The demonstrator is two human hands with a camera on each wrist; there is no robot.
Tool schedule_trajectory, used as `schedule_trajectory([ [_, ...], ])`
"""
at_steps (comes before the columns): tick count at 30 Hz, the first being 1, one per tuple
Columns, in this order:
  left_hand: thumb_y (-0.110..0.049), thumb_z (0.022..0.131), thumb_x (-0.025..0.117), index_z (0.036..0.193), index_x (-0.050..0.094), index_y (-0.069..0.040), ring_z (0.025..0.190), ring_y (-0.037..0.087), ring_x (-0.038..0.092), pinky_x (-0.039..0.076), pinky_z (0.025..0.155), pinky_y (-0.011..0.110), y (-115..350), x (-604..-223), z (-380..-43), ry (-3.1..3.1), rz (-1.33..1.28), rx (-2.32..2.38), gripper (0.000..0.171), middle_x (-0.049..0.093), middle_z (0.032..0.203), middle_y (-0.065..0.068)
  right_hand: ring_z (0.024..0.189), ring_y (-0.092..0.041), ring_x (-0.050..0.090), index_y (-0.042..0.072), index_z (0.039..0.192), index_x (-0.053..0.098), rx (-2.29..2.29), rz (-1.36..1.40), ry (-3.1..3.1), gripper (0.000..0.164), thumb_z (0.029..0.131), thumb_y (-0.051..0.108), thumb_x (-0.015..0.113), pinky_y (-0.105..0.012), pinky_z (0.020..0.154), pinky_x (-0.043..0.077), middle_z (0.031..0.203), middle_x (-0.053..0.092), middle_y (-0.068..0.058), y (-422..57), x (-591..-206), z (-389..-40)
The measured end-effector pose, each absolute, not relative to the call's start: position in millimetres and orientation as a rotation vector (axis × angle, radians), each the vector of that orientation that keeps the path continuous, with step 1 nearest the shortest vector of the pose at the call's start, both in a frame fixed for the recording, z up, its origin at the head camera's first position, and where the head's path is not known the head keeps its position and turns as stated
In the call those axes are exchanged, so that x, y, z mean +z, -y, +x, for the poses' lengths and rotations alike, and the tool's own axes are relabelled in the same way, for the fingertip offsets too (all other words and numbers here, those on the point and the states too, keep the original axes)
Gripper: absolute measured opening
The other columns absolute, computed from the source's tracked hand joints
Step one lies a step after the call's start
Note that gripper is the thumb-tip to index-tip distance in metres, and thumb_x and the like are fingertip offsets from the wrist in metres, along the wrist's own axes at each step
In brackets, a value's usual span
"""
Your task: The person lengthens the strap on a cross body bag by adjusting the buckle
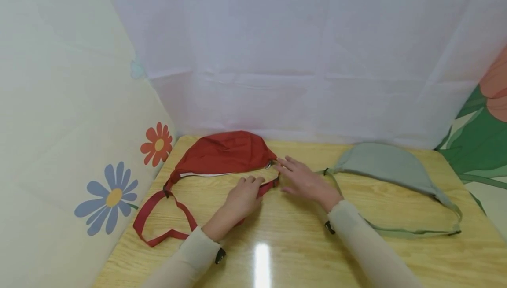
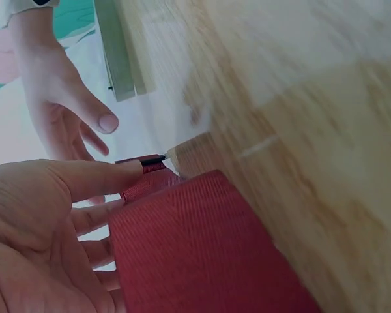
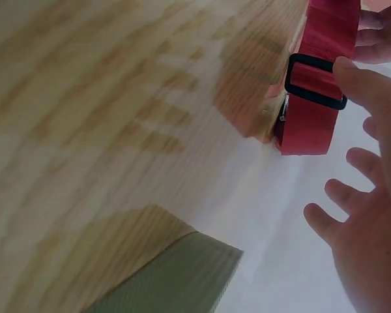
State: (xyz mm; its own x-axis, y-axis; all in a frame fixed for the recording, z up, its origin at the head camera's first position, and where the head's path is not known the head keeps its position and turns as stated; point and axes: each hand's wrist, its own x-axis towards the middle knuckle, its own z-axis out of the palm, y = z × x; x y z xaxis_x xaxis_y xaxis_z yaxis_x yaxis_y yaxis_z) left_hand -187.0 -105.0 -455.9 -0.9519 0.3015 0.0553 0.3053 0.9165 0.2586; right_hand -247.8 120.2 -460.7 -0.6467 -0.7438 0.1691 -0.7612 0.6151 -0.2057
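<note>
1. The red bag [image 1: 227, 153] lies flat toward the far edge of the table [image 1: 293, 235], its curved side away from the person and a whitish line along part of its near edge.
2. Its red strap [image 2: 182, 251] makes a crooked loop in front of the bag's left end; another stretch runs toward the bag's right end, threaded through a black slider [image 3: 315, 96].
3. The left hand [image 1: 243, 196], just in front of the red bag, has its grip pinching that strap: I can see the thumb on one side, fingers behind, the thumb tip right by the slider.
4. The right hand [image 1: 306, 183] is at the red bag's right end, its grip spread, fingers pointing at that corner; whether a fingertip touches it I can't tell. Its thumb is near the slider.
5. To the right of the red bag, apart from it, lies a grey-green bag [image 1: 384, 164], with a pale green strap [image 1: 412, 232] running in front.
6. Pale sleeves [image 1: 370, 239] come in from the near side of the red bag.
7. Behind the red bag hangs a white sheet [image 1: 253, 59]; to its left are a red flower [image 1: 159, 145] and a blue flower [image 1: 114, 197].
</note>
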Motion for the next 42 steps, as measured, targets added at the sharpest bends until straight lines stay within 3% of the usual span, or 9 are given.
schedule_trajectory([
  [8,-0.006,0.09,0.074,0.11,0.069,-0.008,0.087,0.033,0.063,0.054,0.077,0.044,103.5,-460.5,-190.0,2.97,-0.576,-0.409,0.021,0.069,0.097,0.013,0.151,-0.035,0.027,0.008,0.151,0.046,0.309,1.349,2.799,0.062,0.097,0.024,0.071,-0.049,0.12,0.028,0.158,0.041,-0.013,-114.3,-462.8,-255.6],
  [16,0.005,0.081,0.073,0.105,0.069,-0.009,0.079,0.033,0.065,0.054,0.073,0.044,106.9,-460.5,-191.0,2.905,-0.629,-0.429,0.028,0.07,0.09,0.013,0.148,-0.034,0.033,0.008,0.14,0.058,0.275,1.38,2.772,0.051,0.094,0.022,0.074,-0.047,0.119,0.031,0.147,0.054,-0.011,-110.7,-468.0,-264.9],
  [25,0.012,0.081,0.066,0.107,0.068,-0.01,0.081,0.028,0.067,0.055,0.071,0.042,113.4,-448.8,-189.9,2.9,-0.584,-0.477,0.035,0.071,0.091,0.008,0.137,-0.038,0.047,0.011,0.117,0.066,0.364,1.392,2.638,0.03,0.091,0.018,0.077,-0.05,0.114,0.038,0.127,0.064,-0.011,-108.3,-471.8,-270.0],
  [37,0.018,0.078,0.067,0.11,0.06,-0.006,0.084,0.027,0.063,0.055,0.075,0.041,129.4,-426.1,-193.1,2.826,-0.583,-0.544,0.04,0.065,0.093,0.01,0.124,-0.028,0.052,0.005,0.121,0.06,0.577,1.338,2.552,0.037,0.09,0.014,0.079,-0.039,0.108,0.045,0.126,0.059,-0.011,-95.6,-464.5,-269.1],
  [42,0.014,0.085,0.058,0.115,0.059,-0.004,0.087,0.028,0.064,0.055,0.074,0.045,136.5,-414.3,-193.0,2.865,-0.509,-0.629,0.035,0.065,0.101,0.014,0.124,-0.028,0.052,0.006,0.127,0.059,0.752,1.345,2.503,0.043,0.09,0.016,0.079,-0.042,0.108,0.045,0.128,0.059,-0.012,-91.3,-456.7,-265.3],
])
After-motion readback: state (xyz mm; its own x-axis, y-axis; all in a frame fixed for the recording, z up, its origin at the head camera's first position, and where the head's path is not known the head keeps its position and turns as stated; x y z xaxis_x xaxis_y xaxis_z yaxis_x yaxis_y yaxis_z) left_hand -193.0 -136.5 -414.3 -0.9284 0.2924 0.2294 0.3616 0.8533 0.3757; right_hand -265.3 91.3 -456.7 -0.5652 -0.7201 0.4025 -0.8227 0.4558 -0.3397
